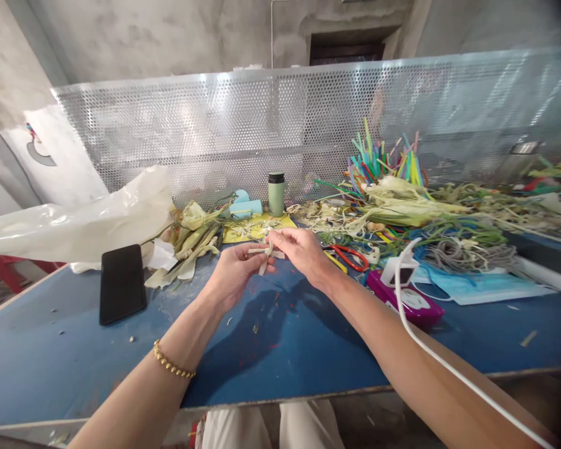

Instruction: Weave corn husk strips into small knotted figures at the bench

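Both my hands meet over the middle of the blue table. My left hand is closed in a pinch on pale leaf strips, which cross each other and hang a little below the fingers. My right hand pinches the same strips from the right side. A gold bead bracelet is on my left wrist. A heap of pale green husk leaves lies just beyond my left hand.
A black phone lies at the left beside a white plastic bag. A green bottle stands at the perforated metal screen. Red-handled scissors, coloured strips, a magenta power strip and a white cable are at the right.
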A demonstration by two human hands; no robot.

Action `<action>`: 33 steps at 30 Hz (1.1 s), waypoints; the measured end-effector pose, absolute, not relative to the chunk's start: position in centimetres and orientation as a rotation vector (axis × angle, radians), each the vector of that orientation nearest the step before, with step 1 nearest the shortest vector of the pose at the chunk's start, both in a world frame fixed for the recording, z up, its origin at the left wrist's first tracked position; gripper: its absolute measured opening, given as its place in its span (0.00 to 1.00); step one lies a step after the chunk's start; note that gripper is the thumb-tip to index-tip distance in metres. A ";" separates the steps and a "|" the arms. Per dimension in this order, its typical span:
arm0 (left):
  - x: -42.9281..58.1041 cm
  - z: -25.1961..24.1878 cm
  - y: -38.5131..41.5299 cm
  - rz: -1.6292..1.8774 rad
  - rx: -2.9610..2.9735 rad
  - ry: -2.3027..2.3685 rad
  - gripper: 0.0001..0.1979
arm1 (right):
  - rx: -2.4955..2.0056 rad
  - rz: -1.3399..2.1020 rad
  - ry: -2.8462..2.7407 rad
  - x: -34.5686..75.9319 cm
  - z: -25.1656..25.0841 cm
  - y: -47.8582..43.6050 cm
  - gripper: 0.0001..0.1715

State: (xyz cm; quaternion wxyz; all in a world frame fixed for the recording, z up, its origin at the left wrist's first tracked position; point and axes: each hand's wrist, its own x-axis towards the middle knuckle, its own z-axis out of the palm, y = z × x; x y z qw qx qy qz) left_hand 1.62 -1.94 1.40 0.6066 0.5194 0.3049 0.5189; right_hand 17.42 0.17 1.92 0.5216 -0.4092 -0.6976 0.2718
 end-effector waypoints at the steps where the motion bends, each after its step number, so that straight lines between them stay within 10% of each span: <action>1: 1.6 1.4 -1.9 1.208 1.204 0.713 0.12 | -0.974 0.657 -1.682 17.4 2.0 0.1 0.19; 33: 1.9 0.4 -1.5 1.244 1.543 0.896 0.08 | -1.026 0.363 -1.750 16.4 1.6 -0.4 0.09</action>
